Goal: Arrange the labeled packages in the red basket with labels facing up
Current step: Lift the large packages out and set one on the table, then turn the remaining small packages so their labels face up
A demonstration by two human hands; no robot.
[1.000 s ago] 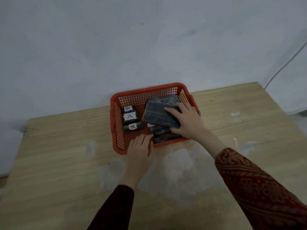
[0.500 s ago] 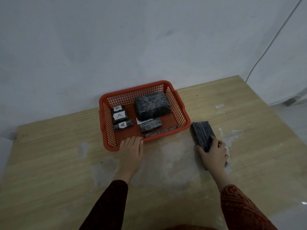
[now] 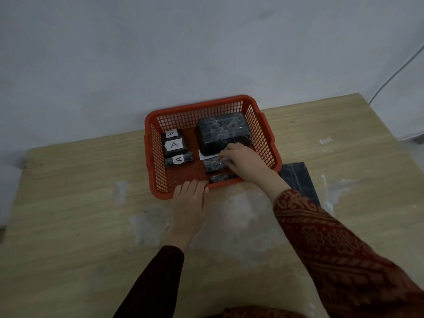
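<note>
Head view, looking down on a wooden table (image 3: 68, 226) with a red basket (image 3: 263, 134) against the wall: three small dark packages (image 3: 175, 146) lined along its left side, white "A" labels up, and one large dark package (image 3: 223, 131) at back right with no label showing. Right hand (image 3: 245, 164) inside the basket, fingers curled narrowly over a small package (image 3: 214, 165) lying crosswise just left of the fingertips, possibly gripped, though hard to tell; another thin package (image 3: 222, 178) by the near wall. Left hand (image 3: 189, 198) flat on the table, fingers together against the near rim, farther from that package; one flat dark package (image 3: 298, 177) outside, right of the basket.
</note>
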